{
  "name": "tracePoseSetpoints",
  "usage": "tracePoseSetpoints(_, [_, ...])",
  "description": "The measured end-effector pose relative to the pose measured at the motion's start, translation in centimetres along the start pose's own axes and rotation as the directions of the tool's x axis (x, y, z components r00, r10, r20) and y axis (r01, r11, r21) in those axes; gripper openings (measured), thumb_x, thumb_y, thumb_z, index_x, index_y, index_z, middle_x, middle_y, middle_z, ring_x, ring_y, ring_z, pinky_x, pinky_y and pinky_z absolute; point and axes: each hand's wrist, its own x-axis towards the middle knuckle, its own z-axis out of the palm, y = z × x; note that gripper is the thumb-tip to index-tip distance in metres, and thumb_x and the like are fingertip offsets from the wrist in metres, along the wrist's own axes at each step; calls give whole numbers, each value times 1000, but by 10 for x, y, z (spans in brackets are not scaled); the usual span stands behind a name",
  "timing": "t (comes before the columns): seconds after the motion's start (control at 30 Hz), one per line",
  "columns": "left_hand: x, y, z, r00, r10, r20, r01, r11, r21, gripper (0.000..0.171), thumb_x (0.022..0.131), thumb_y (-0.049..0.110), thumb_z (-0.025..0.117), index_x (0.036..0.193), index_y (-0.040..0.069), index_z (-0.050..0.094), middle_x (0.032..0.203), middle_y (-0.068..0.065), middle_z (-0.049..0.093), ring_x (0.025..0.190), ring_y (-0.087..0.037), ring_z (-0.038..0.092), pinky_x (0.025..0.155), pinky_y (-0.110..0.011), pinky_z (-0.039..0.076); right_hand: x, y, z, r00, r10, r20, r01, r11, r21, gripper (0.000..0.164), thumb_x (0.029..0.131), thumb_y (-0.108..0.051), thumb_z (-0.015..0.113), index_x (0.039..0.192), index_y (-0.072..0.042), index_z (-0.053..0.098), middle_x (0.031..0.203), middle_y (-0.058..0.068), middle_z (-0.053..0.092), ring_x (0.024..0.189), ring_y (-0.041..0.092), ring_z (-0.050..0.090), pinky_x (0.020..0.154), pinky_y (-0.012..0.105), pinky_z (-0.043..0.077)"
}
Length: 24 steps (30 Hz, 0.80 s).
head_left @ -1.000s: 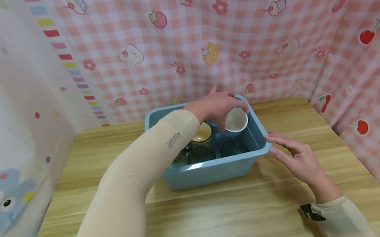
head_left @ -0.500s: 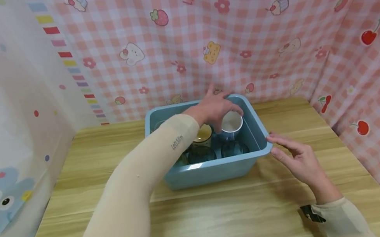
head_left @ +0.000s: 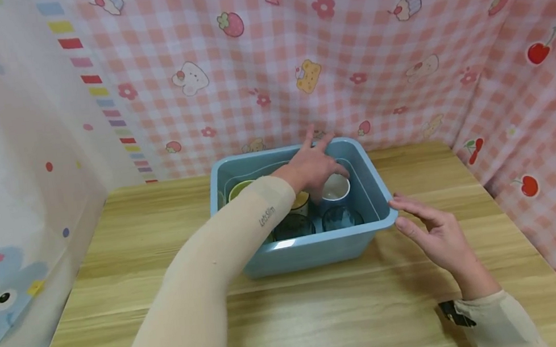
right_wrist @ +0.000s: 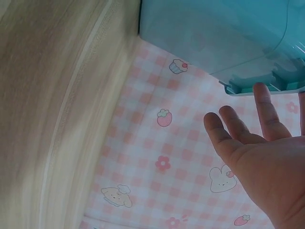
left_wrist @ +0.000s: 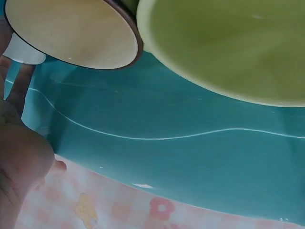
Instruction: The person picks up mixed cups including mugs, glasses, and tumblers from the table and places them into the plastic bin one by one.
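Observation:
A light blue plastic bin (head_left: 312, 249) stands on the table with several cups in it. My left hand (head_left: 314, 166) reaches inside and grips a cup (head_left: 336, 188) with a white interior and bluish outside near its rim. Beside that cup sits a cream cup with a dark rim (left_wrist: 71, 36), and a green cup (left_wrist: 228, 52) stands to its left. Two dark glass cups (head_left: 343, 217) are at the bin's near side, the left one partly hidden by my sleeve. My right hand (head_left: 437, 235) touches the bin's right front corner with extended fingers.
The wooden table (head_left: 326, 322) extends in front of the bin and to both sides. Pink checked cloth (head_left: 266, 66) hangs right behind the bin and along the right side. A pale cloth (head_left: 11, 141) hangs at the left.
My left hand has moved slightly left and down, carrying the white-lined cup lower into the bin behind a dark glass cup. My right hand has stayed at the corner.

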Motion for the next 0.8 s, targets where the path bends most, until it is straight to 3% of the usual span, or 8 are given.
tracePoseSetpoints(0.27, [-14, -5, -15, 1000, 8, -26, -10, 999, -53, 70, 82, 49, 92, 146, 42, 64, 158, 13, 59, 170, -31, 1, 128, -70, -17, 0, -2, 1, 999, 34, -7, -34, 999, -11, 36, 95, 15, 67, 130, 7, 73, 142, -15, 69, 138, 1, 60, 111, 11, 45])
tracePoseSetpoints(0.4, [-34, -17, -31, 997, -14, -75, 6, 994, -106, 64, 85, 50, 89, 144, 40, 67, 157, 12, 60, 169, -31, 8, 130, -70, -11, 0, -4, 1, 999, 38, -10, -38, 999, -17, 36, 95, 15, 68, 130, 7, 73, 140, -17, 70, 137, 0, 61, 110, 10, 46])
tracePoseSetpoints(0.5, [-58, -32, -42, 991, -61, -118, 42, 987, -156, 59, 88, 50, 86, 143, 36, 68, 157, 9, 60, 169, -33, 10, 131, -70, -7, 0, -5, 1, 1000, 31, 1, -31, 999, -11, 36, 95, 15, 68, 130, 8, 72, 140, -17, 70, 137, -1, 61, 110, 10, 46])
tracePoseSetpoints(0.63, [-101, -60, -52, 975, -155, -160, 112, 961, -253, 56, 91, 48, 83, 142, 29, 70, 159, 2, 59, 169, -35, 11, 132, -67, -5, 0, -5, 2, 1000, 21, 4, -21, 1000, 14, 36, 95, 16, 67, 130, 9, 71, 140, -15, 71, 137, 0, 61, 110, 11, 46])
tracePoseSetpoints(0.73, [-140, -83, -52, 952, -244, -186, 176, 931, -320, 54, 93, 48, 81, 141, 26, 70, 159, 0, 60, 168, -36, 13, 132, -67, -8, 0, -5, 3, 1000, 12, -6, -12, 1000, 25, 35, 95, 17, 66, 129, 10, 72, 140, -13, 72, 136, 1, 62, 109, 11, 47])
tracePoseSetpoints(0.8, [-169, -98, -47, 928, -315, -201, 232, 907, -351, 54, 94, 49, 80, 141, 25, 70, 160, -1, 58, 168, -38, 14, 131, -68, -10, 1, -5, 3, 1000, 9, -6, -9, 1000, 28, 35, 95, 17, 66, 129, 10, 72, 140, -12, 72, 136, 1, 62, 108, 11, 47])
